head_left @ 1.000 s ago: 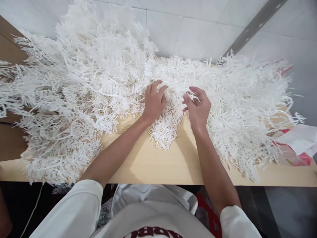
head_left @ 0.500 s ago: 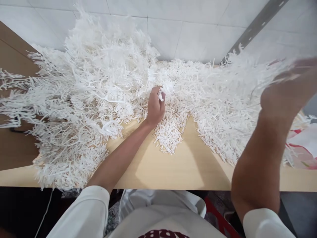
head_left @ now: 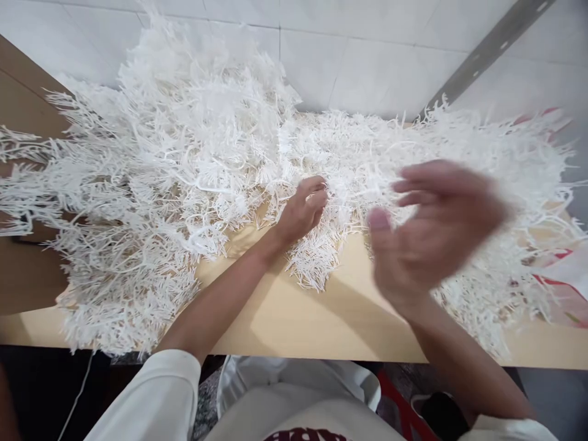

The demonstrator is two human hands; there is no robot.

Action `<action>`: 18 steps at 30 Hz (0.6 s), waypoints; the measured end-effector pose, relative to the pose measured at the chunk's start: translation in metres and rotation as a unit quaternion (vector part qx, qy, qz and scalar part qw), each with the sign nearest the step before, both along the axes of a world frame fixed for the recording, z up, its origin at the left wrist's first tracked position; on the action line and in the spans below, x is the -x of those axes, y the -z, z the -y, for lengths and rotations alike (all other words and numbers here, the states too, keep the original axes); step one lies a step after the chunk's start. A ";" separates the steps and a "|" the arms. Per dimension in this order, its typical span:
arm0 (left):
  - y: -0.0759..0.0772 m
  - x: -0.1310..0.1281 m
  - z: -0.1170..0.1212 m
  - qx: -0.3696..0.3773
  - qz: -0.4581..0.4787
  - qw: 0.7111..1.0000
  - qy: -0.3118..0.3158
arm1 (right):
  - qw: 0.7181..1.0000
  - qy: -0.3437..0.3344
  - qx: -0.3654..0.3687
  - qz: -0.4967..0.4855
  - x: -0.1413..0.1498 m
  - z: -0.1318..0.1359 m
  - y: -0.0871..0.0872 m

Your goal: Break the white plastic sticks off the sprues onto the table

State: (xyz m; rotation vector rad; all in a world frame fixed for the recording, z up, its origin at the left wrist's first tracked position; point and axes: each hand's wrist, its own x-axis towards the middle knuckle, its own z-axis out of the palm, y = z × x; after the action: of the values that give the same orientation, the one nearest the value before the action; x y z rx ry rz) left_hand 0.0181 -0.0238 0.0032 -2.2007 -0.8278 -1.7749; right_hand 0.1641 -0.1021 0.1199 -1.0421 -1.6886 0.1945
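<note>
White branched plastic-looking sprigs (head_left: 193, 122) are heaped over the table, tallest on the left. At the middle of the heap, my left hand (head_left: 303, 209) has its fingers curled against a bright white sprig (head_left: 342, 193), which it seems to pinch; its fingertips are partly hidden. A small pile of short white pieces (head_left: 316, 260) lies just below that hand. My right hand (head_left: 441, 229), smeared by motion, hovers over the right side with thumb and fingers apart and no object visible between them.
The pale wooden table (head_left: 294, 318) shows along its front edge. A brown cardboard box (head_left: 27, 263) stands at the left, and a white-and-red plastic bag (head_left: 567, 282) lies at the right. Behind are a tiled wall (head_left: 367, 67) and a slanting metal post (head_left: 487, 55).
My right hand swung far right to the heap's edge, then came back toward the middle. My left hand closed on a white sprig and shifted slightly right and nearer me.
</note>
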 end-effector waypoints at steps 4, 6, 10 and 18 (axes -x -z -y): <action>0.001 0.003 0.001 0.050 0.057 0.997 -0.003 | 0.995 -0.032 0.090 0.013 0.032 -0.010 0.057; 0.004 0.005 -0.002 0.069 0.078 0.995 -0.010 | 0.993 -0.007 0.117 0.001 0.027 -0.025 0.078; 0.007 0.006 -0.012 0.084 0.175 0.980 -0.033 | 0.988 0.072 0.076 0.117 -0.005 -0.043 0.079; 0.007 0.004 -0.016 0.088 0.250 0.964 0.033 | 0.932 0.062 0.166 0.318 -0.041 -0.063 0.040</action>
State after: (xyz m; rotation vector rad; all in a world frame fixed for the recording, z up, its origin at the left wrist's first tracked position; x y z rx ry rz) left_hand 0.0142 -0.0078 -0.0034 -1.9117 -1.0529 -2.4279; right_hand 0.2050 -0.0394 0.0800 -1.5798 -2.2060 0.0588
